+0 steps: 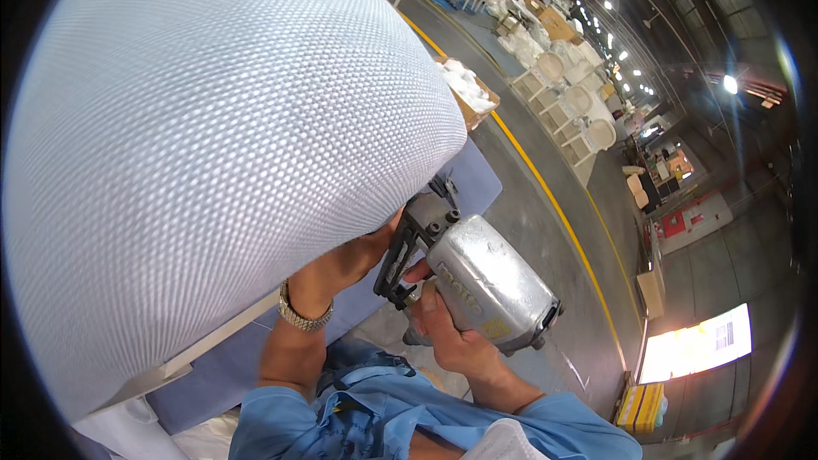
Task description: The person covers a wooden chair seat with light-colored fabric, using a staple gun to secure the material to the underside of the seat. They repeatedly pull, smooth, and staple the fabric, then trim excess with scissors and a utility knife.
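Clearly, the largest writing sits on the silver fastening gun, at between four and five o'clock: raised lettering runs along its flank, with a yellowish label lower down whose print is too small to make out. At four o'clock, a bright panel carries dark marks washed out by glare, and just below it a yellow carton bears dark bands.

The pale woven piece fills everything from seven o'clock round to twelve, its curved right edge ending near the gun's nose. Along its lower side, at eight o'clock, runs a straight cream rail. The blue-grey bench shows beneath, one rounded corner jutting out towards three o'clock. Beyond that corner, grey floor stretches to a yellow line; a box of white stuffing stands at one o'clock, and light round-seated chairs line up at two.

The right hand, near half past five, is closed around the gun's grip, a finger up by the trigger area. The left hand, at between seven and eight, reaches to the woven piece's edge beside the gun's black nose; its fingertips are hidden, so whether it grasps anything cannot be told. The two hands are apart, and a metal watch circles the left wrist.
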`<state>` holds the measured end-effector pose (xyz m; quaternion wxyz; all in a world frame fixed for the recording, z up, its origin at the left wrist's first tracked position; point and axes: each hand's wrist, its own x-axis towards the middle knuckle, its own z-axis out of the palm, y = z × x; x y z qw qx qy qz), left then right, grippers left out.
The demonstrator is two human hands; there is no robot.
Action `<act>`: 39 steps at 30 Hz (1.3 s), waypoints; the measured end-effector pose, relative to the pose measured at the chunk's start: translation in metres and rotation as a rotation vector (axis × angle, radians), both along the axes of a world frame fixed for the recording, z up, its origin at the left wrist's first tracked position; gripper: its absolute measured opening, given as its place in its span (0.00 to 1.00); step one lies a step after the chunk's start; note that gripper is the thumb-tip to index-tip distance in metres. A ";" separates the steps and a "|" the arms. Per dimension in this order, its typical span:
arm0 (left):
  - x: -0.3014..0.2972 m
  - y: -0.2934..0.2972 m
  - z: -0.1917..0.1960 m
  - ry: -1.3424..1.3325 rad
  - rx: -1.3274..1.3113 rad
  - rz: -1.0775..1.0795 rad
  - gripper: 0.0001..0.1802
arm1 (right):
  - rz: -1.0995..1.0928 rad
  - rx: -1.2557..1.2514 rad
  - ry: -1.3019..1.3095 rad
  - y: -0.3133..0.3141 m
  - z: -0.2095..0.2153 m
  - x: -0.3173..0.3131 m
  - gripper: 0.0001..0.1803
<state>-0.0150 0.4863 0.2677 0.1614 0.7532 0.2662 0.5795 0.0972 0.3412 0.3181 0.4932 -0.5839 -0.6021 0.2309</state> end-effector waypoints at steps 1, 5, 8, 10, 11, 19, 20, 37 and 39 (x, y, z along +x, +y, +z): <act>-0.001 -0.001 -0.004 -0.007 -0.014 -0.031 0.13 | -0.033 -0.033 -0.030 -0.001 0.000 -0.003 0.14; 0.003 -0.003 -0.026 0.030 0.176 0.120 0.17 | -0.020 -0.072 -0.159 0.000 0.009 -0.002 0.11; 0.008 -0.005 -0.031 0.045 0.224 0.218 0.18 | -0.037 -0.080 -0.252 -0.001 -0.002 0.004 0.07; 0.004 -0.003 -0.014 -0.008 0.070 0.097 0.18 | -0.046 -0.037 -0.517 -0.003 -0.020 0.014 0.09; 0.004 -0.001 -0.005 -0.071 -0.058 0.010 0.18 | -0.050 0.005 -0.658 -0.001 -0.028 0.020 0.09; -0.002 -0.001 0.020 -0.171 -0.301 -0.133 0.22 | 0.059 0.104 0.255 0.003 -0.009 0.030 0.12; -0.005 -0.004 0.026 -0.171 -0.497 -0.175 0.24 | 0.033 0.107 0.251 0.000 -0.019 0.039 0.10; 0.008 -0.040 0.018 -1.079 -0.516 -0.408 0.18 | 0.164 -0.394 -0.580 0.072 -0.355 0.140 0.32; 0.011 -0.045 0.025 -1.064 -0.506 -0.371 0.19 | 0.241 -0.437 -0.624 0.080 -0.366 0.139 0.32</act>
